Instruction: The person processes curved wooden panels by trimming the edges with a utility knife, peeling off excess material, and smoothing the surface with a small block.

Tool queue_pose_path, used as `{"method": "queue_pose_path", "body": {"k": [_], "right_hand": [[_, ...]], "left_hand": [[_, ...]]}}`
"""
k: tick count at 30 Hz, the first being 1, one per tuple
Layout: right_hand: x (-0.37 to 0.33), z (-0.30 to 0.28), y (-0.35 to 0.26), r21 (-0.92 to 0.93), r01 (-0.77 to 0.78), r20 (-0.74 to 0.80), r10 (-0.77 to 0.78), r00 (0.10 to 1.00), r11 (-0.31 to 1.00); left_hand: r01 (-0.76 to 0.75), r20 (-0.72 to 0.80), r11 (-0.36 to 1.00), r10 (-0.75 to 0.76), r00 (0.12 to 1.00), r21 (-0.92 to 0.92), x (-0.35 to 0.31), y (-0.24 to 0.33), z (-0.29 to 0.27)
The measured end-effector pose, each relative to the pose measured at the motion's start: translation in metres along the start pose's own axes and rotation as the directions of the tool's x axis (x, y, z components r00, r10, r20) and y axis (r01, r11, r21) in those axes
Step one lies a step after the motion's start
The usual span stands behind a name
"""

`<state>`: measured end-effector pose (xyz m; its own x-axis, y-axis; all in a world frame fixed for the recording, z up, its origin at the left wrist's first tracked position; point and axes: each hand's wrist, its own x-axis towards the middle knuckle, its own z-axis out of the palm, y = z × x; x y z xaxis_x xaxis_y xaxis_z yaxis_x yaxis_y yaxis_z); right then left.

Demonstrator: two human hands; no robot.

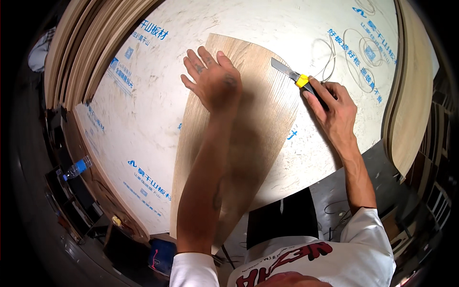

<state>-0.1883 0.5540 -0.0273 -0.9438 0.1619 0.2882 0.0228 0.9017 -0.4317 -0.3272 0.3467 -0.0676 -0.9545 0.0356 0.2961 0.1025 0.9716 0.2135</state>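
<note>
A long wood-grain panel (267, 110) with a curved far end lies on the white table. Above its far left part is my left hand (215, 79), fingers spread and holding nothing; whether the palm touches the panel I cannot tell. My left forearm crosses over the panel and casts a dark shadow on it. At the panel's right edge, my right hand (337, 107) is wrapped round the black handle of a utility knife (302, 81) with a yellow collar. Its wide blade is out and points to the far left, over the panel's edge.
The white table top (153, 95) carries blue printing and scuffs. Thin pale strips (330, 57) lie curled at the right. Stacked wood-grain boards (91, 43) stand at the far left, and a curved board (411, 115) borders the right. A plastic bottle (78, 167) is beyond the left edge.
</note>
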Motion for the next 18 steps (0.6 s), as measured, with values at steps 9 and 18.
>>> {"method": "queue_pose_path", "body": {"k": [9, 18], "right_hand": [[0.053, 0.008, 0.016, 0.066, 0.11, 0.121, -0.117, 0.986, 0.992], [0.112, 0.033, 0.006, 0.193, 0.258, 0.198, -0.295, 0.935, 0.947]], "left_hand": [[0.03, -0.016, 0.998, -0.029, 0.999, 0.057, -0.001, 0.004, -0.003], [0.041, -0.06, 0.994, -0.035, 0.998, 0.097, -0.006, -0.001, -0.011]]}}
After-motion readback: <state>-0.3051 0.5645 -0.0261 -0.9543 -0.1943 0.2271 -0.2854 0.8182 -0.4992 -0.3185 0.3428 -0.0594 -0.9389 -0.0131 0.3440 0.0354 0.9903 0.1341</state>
